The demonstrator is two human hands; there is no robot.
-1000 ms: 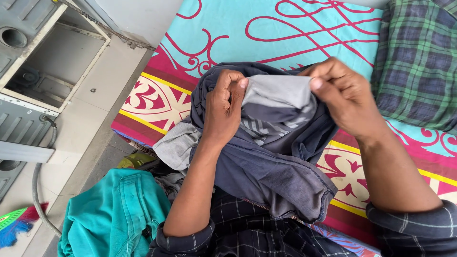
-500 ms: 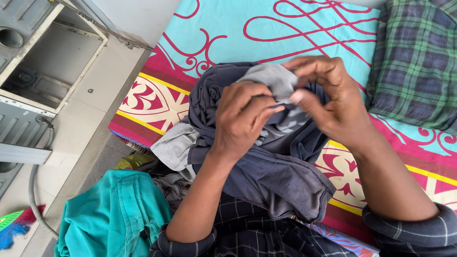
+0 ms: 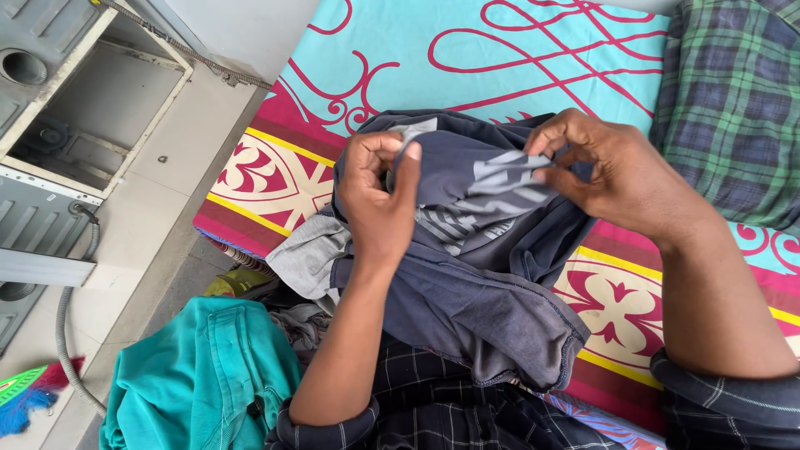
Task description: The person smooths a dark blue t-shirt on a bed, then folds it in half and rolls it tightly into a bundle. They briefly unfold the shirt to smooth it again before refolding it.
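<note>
Over one patterned bedsheet [image 3: 517, 58] — two hands, left hand [image 3: 379, 200] and right hand [image 3: 617, 171], each grip pinching one navy garment [image 3: 475, 283].

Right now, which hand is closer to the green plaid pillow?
Right. The right hand pinches the dark blue shirt just beside the green plaid pillow; the left hand grips the shirt farther away.

Dark blue garment [image 3: 467, 275] between both hands

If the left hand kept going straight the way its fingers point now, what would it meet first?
The left hand already pinches the dark navy-grey printed cloth garment, fingers pointing up the picture. Beyond that fold, it would probably meet the turquoise bedsheet with red scroll pattern; depth is hard to judge.
</note>
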